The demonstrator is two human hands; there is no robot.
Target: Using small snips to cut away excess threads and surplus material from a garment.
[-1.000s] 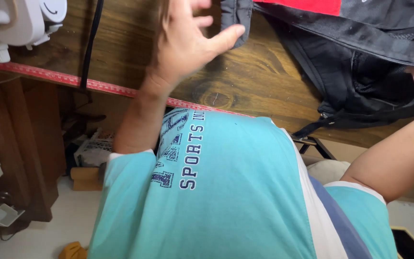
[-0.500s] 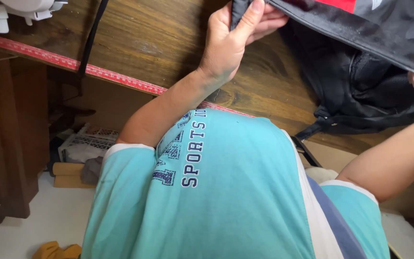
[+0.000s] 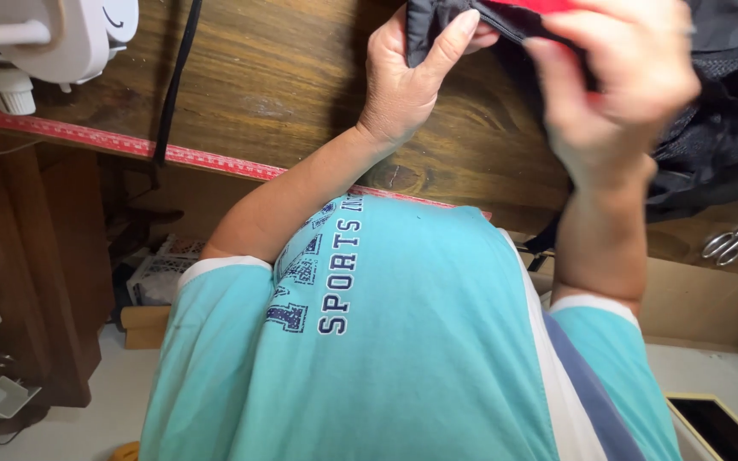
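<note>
Grip on crosswise black bag

You look down on a dark wooden table, red measuring strip along its edge; pale floor at seven o'clock.

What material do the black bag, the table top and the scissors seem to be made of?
Black bag: looks like woven synthetic fabric, matte, with soft folds; the left hand pinches its edge and the right hand is blurred over it.
Table top: wood, brown with visible grain and a knot, slightly glossy.
Scissors: probably metal, grey and shiny.
</note>
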